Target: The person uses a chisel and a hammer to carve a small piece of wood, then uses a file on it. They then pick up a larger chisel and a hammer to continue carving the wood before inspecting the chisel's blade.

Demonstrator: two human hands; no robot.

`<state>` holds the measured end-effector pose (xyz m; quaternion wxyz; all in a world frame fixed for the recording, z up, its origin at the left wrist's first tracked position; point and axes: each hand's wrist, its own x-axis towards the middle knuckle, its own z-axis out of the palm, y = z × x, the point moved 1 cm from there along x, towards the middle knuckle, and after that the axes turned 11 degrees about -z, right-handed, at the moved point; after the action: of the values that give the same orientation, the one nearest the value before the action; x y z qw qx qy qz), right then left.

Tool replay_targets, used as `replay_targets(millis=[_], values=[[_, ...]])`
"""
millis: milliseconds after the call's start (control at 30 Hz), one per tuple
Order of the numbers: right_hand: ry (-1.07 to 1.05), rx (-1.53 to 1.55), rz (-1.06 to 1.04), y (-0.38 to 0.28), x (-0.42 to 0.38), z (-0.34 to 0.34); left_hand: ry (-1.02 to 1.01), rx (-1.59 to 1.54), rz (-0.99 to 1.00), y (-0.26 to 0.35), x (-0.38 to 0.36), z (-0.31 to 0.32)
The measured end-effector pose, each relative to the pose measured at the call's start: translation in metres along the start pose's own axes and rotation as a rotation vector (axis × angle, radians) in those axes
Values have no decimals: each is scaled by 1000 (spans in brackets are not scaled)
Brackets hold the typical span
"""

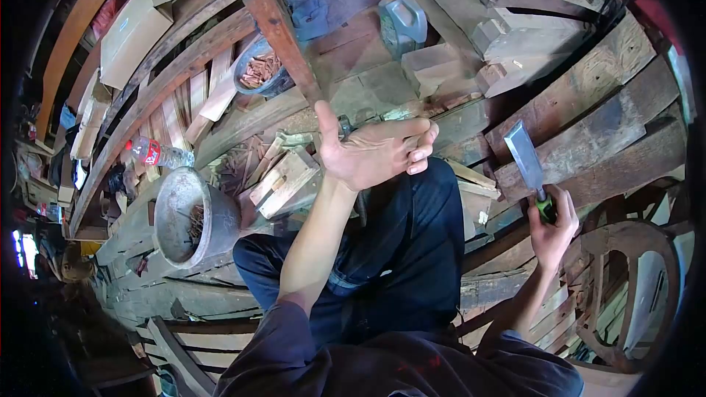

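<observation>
My right hand [553,231] is closed around the green-and-black handle of a wide chisel [523,154]. Its flat metal blade points up and away from me, beside the thick timbers on the right. In front of my crossed legs, my left hand [375,151] is raised with the palm showing. The thumb stands apart, the fingers are partly bent, and I see nothing held in them. Below and left of this hand lie light wooden blocks [287,182] among wood chips.
A grey bucket [220,213] stands left of my knee, with a plastic bottle [158,153] behind it. Farther off are a basin [257,88] of wood pieces, an upright post [283,37] and a jerrycan [403,22]. Heavy timbers [581,103] lie on the right.
</observation>
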<state>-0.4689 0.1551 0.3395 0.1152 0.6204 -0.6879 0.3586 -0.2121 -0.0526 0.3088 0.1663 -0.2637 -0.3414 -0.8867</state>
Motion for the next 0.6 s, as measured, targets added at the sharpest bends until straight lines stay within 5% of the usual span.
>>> replay_targets(millis=[233,300,433,500,600], values=[[-13,62,136,13,-9,7,152,136,-1,-2,-14,-5],[-69,145,194,23,-8,12,410,398,-112,0,-21,0],[-100,342,459,50,-21,40,675,384,-101,-15,-41,6],[-94,290,409,80,-40,63,823,327,-78,-24,-58,8],[-99,565,723,88,-52,78,984,229,-6,-39,-87,6]])
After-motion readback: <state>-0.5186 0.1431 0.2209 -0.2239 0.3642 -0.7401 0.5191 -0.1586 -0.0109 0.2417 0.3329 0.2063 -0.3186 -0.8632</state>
